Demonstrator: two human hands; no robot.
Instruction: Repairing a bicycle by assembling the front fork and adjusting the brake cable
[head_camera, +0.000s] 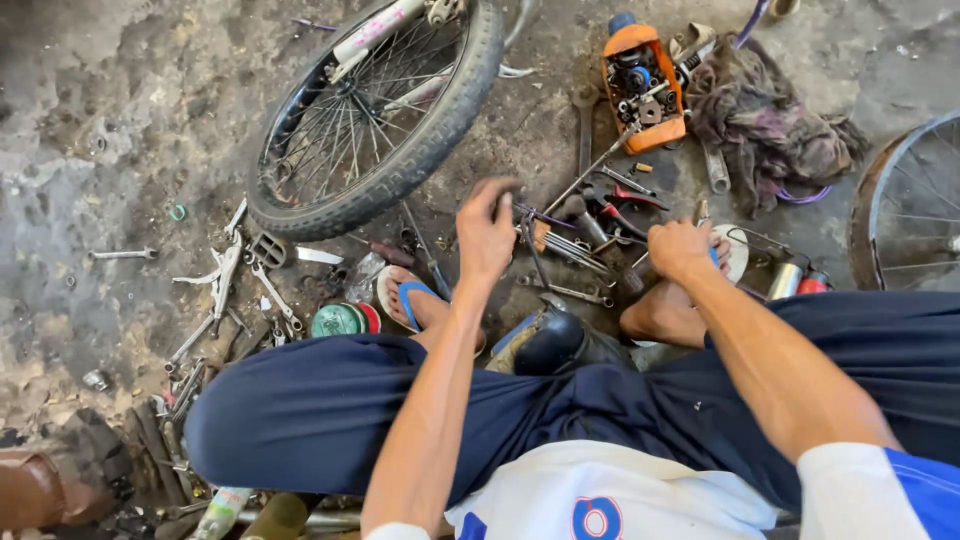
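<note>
Left hand (487, 232) pinches a thin rod (560, 216) leading toward the right hand (680, 248).

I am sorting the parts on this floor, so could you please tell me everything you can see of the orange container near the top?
The orange container is a cut-open plastic jug lying on its side on the dirty concrete floor, blue cap pointing away. Its open face shows a jumble of small metal parts, seemingly nuts, bolts and bearings. The plastic looks grimy. A crumpled dark rag lies right beside it, and a thin metal rod reaches its lower corner. Neither hand touches it.
</note>
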